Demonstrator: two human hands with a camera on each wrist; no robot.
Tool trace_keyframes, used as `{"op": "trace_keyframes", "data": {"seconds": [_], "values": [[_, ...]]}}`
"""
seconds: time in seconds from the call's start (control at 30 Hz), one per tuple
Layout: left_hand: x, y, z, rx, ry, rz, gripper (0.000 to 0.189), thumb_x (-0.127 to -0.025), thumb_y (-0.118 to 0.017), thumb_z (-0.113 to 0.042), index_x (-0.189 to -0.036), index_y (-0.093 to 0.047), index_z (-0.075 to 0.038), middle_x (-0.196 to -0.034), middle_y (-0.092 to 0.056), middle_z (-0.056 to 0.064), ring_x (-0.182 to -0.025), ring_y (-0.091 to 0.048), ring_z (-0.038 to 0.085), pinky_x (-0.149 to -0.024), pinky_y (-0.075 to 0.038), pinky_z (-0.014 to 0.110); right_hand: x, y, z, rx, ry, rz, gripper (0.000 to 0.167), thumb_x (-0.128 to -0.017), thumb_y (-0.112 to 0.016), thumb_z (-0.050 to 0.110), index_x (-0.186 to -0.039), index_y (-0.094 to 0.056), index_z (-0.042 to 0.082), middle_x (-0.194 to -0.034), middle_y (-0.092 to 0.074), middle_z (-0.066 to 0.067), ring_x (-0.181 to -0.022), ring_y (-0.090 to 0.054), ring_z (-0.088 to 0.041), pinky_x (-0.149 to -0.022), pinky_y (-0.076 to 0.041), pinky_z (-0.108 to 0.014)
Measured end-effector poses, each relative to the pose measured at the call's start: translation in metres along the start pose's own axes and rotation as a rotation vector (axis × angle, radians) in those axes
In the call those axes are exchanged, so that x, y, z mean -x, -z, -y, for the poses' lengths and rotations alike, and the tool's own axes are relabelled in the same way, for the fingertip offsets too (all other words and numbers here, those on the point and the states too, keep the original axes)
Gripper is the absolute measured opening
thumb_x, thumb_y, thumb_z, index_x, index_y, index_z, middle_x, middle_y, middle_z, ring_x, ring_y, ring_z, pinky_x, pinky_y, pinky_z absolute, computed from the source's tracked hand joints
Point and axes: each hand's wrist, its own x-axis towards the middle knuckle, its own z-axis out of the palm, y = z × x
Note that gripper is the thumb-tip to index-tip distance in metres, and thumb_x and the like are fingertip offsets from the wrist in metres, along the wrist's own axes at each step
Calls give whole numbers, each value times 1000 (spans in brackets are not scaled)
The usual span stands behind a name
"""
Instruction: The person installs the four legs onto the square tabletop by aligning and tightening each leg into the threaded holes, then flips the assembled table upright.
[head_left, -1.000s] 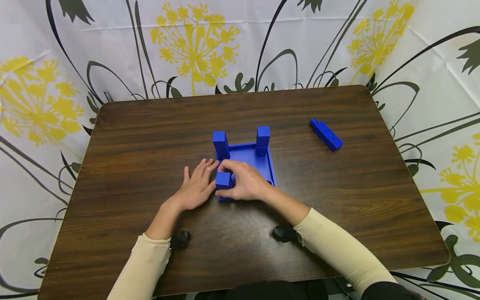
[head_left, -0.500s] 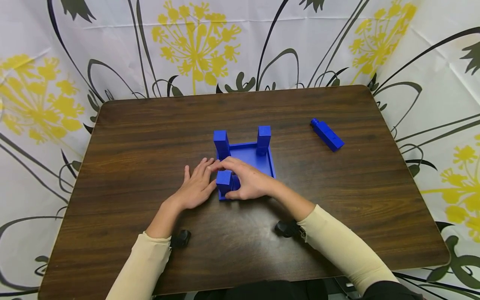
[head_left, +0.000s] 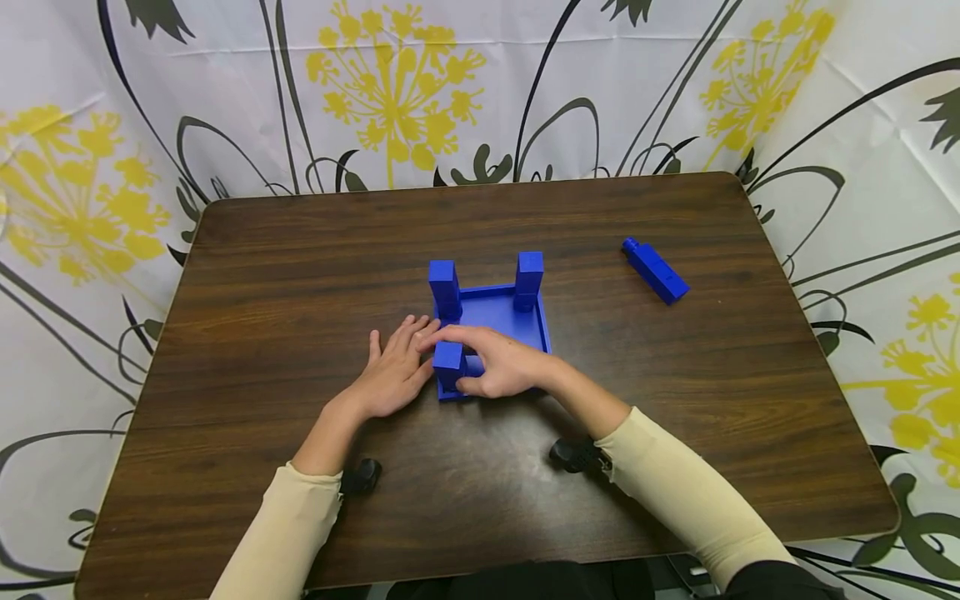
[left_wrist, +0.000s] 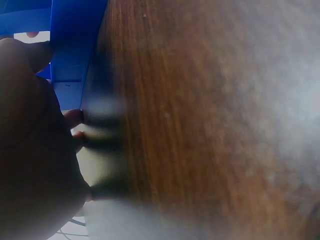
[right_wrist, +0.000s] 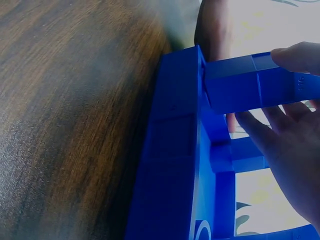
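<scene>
A blue square tray-like base [head_left: 498,310], like an upturned small table top, lies mid-table with square legs standing at its corners. My right hand [head_left: 506,364] has its thumb and fingers round the near-left blue leg [head_left: 449,358], thumb on the near side, index finger reaching past the far side. In the right wrist view the thumb overlaps this leg [right_wrist: 235,87] and the other fingers lie below it. Flat on the table, my left hand [head_left: 390,371] has straight, spread fingers against the base's left side. The left wrist view shows it dark beside the base's wall [left_wrist: 75,50].
Two legs stand at the far corners: far-left leg [head_left: 444,287] and far-right leg [head_left: 529,279]. A loose blue leg [head_left: 656,271] with a threaded-looking end lies to the right on the brown table [head_left: 300,267]. A patterned cloth [head_left: 247,92] hangs behind the table.
My right thumb has slid right along the near-left leg while the index finger has moved left past its far side. The left hand has stayed in place.
</scene>
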Motion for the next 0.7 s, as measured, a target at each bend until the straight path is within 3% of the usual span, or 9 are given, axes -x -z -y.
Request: {"op": "trace_keyframes", "data": {"seconds": [0.2, 0.53, 0.7], "values": [[0, -3, 2, -4, -26, -37, 60, -103, -39, -27, -157, -16, -16, -161, -14, 14, -148, -2, 35, -103, 8, 74, 0, 0, -1, -14, -24, 11, 58, -85, -70, 0, -139, -51, 11, -140, -52, -4, -133, -43, -14, -105, -39, -37], [1, -2, 1, 3, -29, -22, 60, -104, -38, -28, -158, -14, -16, -161, -12, 14, -149, 0, 34, -103, 8, 74, 0, -1, -4, -116, 3, 14, 53, -86, -71, -2, -135, -52, 1, -135, -55, -15, -126, -51, -15, -102, -42, -32], [0, -5, 5, 3, -20, -8, 61, -104, -36, -28, -158, -10, -19, -162, -8, 10, -149, 3, 31, -104, 11, 72, -1, -2, -4, -87, 0, -13, 50, -85, -73, 0, -132, -54, -2, -133, -57, -16, -122, -53, -17, -98, -45, -28]]}}
